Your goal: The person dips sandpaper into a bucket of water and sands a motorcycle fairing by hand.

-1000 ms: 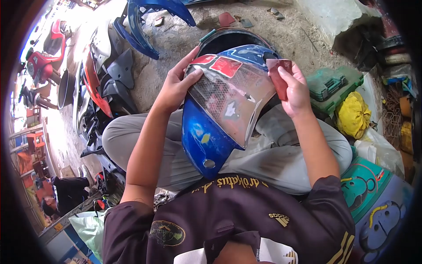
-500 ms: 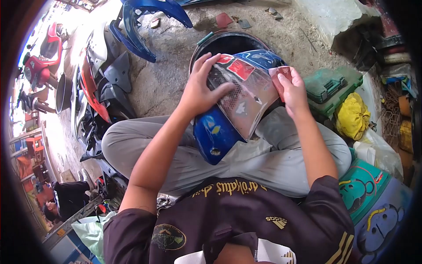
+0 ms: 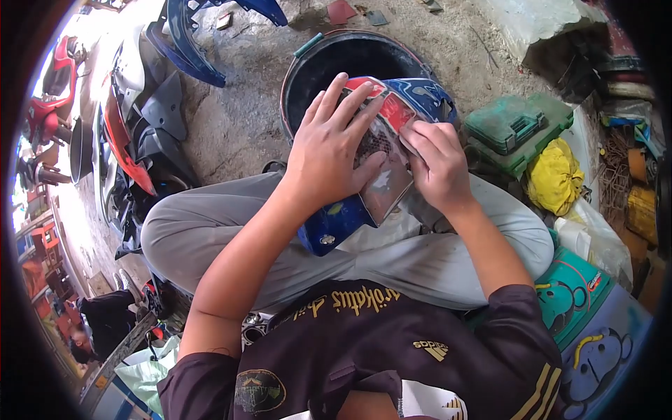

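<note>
A blue motorcycle body panel [image 3: 344, 225] with a worn grey-brown middle and red patches lies across my lap, its far end over the rim of a black bucket [image 3: 299, 68]. My left hand [image 3: 330, 155] rests on the panel with its fingers stretched out and spread. On the panel's right side, my right hand [image 3: 437, 159] presses down with bent fingers. A piece of sandpaper [image 3: 407, 145] is pinched under those fingers and mostly hidden by them.
Another blue panel [image 3: 183, 43] and several loose fairings [image 3: 164, 108] lie at the left. To the right are a green plastic case [image 3: 507, 126], a yellow bundle [image 3: 555, 176] and a teal box [image 3: 570, 287]. Sandpaper scraps [image 3: 341, 11] lie beyond the bucket. Another person [image 3: 108, 322] is at far left.
My right hand has moved left from the panel's edge onto its surface, with the sandpaper now tucked under the fingers. My left hand stays on the panel. The view has shifted slightly.
</note>
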{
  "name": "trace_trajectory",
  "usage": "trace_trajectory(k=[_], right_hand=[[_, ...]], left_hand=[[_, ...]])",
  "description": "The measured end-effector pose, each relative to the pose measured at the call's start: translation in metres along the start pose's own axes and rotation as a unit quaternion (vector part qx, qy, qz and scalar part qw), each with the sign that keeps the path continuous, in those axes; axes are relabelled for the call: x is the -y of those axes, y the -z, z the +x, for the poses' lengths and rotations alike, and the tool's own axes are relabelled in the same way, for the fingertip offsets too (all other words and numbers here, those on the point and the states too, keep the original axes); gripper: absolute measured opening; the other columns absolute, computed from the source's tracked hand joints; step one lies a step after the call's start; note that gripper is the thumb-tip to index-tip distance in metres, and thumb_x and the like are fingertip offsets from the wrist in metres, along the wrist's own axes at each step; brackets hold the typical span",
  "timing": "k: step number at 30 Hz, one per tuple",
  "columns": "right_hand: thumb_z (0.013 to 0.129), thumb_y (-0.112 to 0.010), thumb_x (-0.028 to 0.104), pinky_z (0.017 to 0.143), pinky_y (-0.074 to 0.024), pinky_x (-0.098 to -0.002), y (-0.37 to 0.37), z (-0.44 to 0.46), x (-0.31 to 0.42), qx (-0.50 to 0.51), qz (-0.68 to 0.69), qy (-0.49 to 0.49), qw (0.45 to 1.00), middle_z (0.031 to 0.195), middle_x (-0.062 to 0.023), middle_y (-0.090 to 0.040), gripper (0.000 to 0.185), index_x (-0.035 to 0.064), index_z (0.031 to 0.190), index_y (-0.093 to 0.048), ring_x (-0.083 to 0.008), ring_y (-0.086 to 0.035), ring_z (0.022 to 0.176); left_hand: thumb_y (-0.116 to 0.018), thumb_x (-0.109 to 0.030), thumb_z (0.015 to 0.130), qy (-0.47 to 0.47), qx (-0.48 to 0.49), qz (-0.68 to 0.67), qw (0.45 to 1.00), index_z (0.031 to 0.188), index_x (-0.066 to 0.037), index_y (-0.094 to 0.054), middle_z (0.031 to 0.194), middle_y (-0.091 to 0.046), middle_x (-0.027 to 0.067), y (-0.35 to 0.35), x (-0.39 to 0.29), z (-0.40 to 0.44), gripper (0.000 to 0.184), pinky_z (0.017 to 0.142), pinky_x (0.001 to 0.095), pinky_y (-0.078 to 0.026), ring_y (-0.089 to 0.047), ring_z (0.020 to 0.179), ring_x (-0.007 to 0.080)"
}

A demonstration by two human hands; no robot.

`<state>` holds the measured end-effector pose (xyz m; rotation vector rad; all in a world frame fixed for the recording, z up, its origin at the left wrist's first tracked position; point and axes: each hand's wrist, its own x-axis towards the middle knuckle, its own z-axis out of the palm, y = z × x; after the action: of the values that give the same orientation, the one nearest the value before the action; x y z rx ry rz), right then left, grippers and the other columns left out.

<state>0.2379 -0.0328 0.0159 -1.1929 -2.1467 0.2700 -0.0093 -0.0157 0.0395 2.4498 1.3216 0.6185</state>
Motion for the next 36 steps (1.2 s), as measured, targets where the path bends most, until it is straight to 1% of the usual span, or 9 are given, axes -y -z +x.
trace_trajectory(k=[11, 15, 18, 22, 24, 25, 29, 32, 36], right_hand=[[0.086, -0.073, -0.005, 0.091, -0.0603, -0.0454, -0.01, 0.001, -0.024, -0.034, -0.007, -0.031, 0.999, 0.12, -0.0142, -0.078, 0.029, 0.0019, 0.114, -0.078, -0.0372, -0.07, 0.102], [0.087, -0.073, -0.007, 0.088, -0.0603, -0.0446, -0.007, -0.003, 0.014, -0.008, 0.027, 0.012, 1.0, 0.119, -0.0129, -0.079, 0.027, 0.0019, 0.112, -0.078, -0.0362, -0.071, 0.1], [0.088, -0.073, -0.006, 0.087, -0.0605, -0.045, -0.009, -0.001, -0.017, -0.035, -0.003, -0.037, 0.999, 0.118, -0.0131, -0.079, 0.024, 0.002, 0.11, -0.078, -0.0364, -0.07, 0.099], [0.09, -0.071, -0.005, 0.085, -0.0604, -0.0462, -0.011, -0.009, 0.006, -0.029, 0.019, 0.012, 0.999, 0.117, -0.0144, -0.079, 0.022, 0.002, 0.11, -0.078, -0.0377, -0.071, 0.098], [0.092, -0.07, -0.003, 0.086, -0.06, -0.0474, -0.01, -0.001, -0.02, -0.043, 0.007, -0.043, 0.998, 0.113, -0.0154, -0.078, 0.018, 0.0019, 0.107, -0.077, -0.038, -0.07, 0.097], [0.091, -0.07, -0.003, 0.087, -0.0599, -0.0475, -0.011, -0.004, -0.017, -0.043, 0.001, -0.027, 0.999, 0.113, -0.0155, -0.078, 0.019, 0.0016, 0.108, -0.077, -0.0376, -0.07, 0.098], [0.088, -0.071, -0.003, 0.087, -0.0601, -0.0471, -0.012, -0.01, 0.005, -0.039, 0.037, 0.025, 0.998, 0.116, -0.0158, -0.078, 0.022, 0.0009, 0.109, -0.077, -0.0364, -0.071, 0.1], [0.09, -0.07, -0.003, 0.087, -0.0603, -0.0473, -0.011, -0.002, -0.025, -0.053, 0.02, -0.055, 0.997, 0.116, -0.0156, -0.077, 0.019, 0.002, 0.107, -0.077, -0.0364, -0.071, 0.1], [0.093, -0.068, -0.004, 0.089, -0.0609, -0.0461, -0.016, -0.014, 0.001, -0.045, 0.023, 0.018, 0.999, 0.116, -0.0146, -0.078, 0.02, 0.0028, 0.109, -0.078, -0.0378, -0.072, 0.102]], left_hand=[[-0.079, -0.033, 0.086, 0.028, 0.005, 0.027, 0.999, 0.154, -0.009, -0.059, 0.167, -0.051, 0.0162, -0.007, -0.005, 0.003, 0.075, 0.13, 0.061, -0.033, -0.036, 0.161, 0.0499], [-0.078, -0.033, 0.086, 0.024, 0.007, 0.026, 0.999, 0.156, -0.008, -0.058, 0.167, -0.051, 0.0166, -0.007, -0.004, 0.002, 0.076, 0.13, 0.0624, -0.032, -0.036, 0.161, 0.0506], [-0.077, -0.034, 0.087, 0.022, 0.01, 0.026, 0.999, 0.156, -0.008, -0.058, 0.167, -0.051, 0.0166, -0.007, -0.005, 0.003, 0.076, 0.13, 0.0627, -0.032, -0.036, 0.16, 0.0513], [-0.083, -0.038, 0.083, 0.025, 0.017, 0.014, 0.999, 0.153, -0.007, -0.062, 0.166, -0.051, 0.0173, -0.005, -0.004, 0.004, 0.079, 0.129, 0.0606, -0.033, -0.037, 0.161, 0.0477], [-0.085, -0.038, 0.08, 0.02, 0.035, -0.019, 0.999, 0.152, -0.007, -0.062, 0.166, -0.051, 0.0168, 0.002, -0.002, 0.01, 0.083, 0.129, 0.059, -0.034, -0.038, 0.16, 0.0471], [-0.09, -0.035, 0.077, 0.025, 0.035, -0.002, 0.999, 0.161, -0.015, -0.058, 0.167, -0.052, 0.0145, 0.002, -0.003, 0.009, 0.092, 0.129, 0.0565, -0.035, -0.039, 0.16, 0.0444], [-0.085, -0.036, 0.082, 0.016, 0.03, 0.031, 0.999, 0.162, -0.01, -0.056, 0.168, -0.05, 0.0181, -0.003, -0.005, 0.004, 0.089, 0.131, 0.0583, -0.033, -0.038, 0.161, 0.0466], [-0.081, -0.037, 0.084, 0.008, 0.034, 0.054, 0.998, 0.162, -0.005, -0.053, 0.167, -0.049, 0.022, -0.005, -0.01, 0.002, 0.089, 0.132, 0.0605, -0.03, -0.038, 0.16, 0.0488], [-0.077, -0.036, 0.088, 0.018, 0.035, 0.045, 0.998, 0.165, -0.007, -0.05, 0.172, -0.045, 0.0205, -0.004, -0.007, 0.006, 0.087, 0.132, 0.0616, -0.028, -0.034, 0.163, 0.0489]])
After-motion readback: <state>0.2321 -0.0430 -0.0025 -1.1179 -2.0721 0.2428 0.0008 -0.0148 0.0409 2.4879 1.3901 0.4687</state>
